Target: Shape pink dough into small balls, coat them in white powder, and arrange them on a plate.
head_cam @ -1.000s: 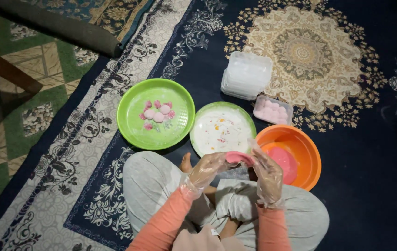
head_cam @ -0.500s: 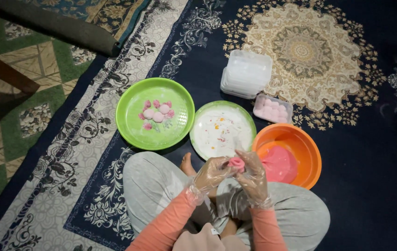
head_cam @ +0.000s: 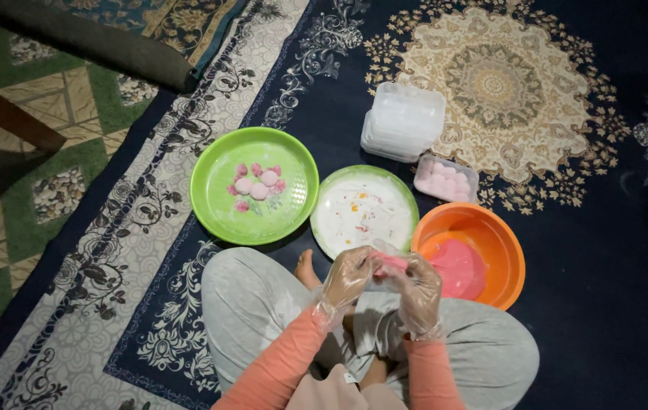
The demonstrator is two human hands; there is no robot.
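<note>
Green plate [head_cam: 214,209]: round, on the carpet [head_cam: 605,304] at left; a cluster of small pink and white dough balls [head_cam: 257,184] lies at its middle.

Second green plate [head_cam: 407,199]: just right of the first, its inside dusted white with flour and a few coloured specks.

Left hand [head_cam: 348,276]: in a clear plastic glove, raised over the lap, fingers curled closed on the left end of the pink dough piece [head_cam: 389,263].

Pink dough piece: small, held between both hands just below the floured plate; its long axis runs roughly left to right. Which way it points cannot be told, being mostly covered.

Right hand [head_cam: 419,292]: gloved, fingers closed on the right end of the dough.

Orange bowl [head_cam: 502,235]: touching the right knee, holding a mass of pink dough [head_cam: 457,267].

Stack of clear lidded containers [head_cam: 403,121]: beyond the plates; a small clear box of pink balls [head_cam: 445,178] lies just beside it.
</note>
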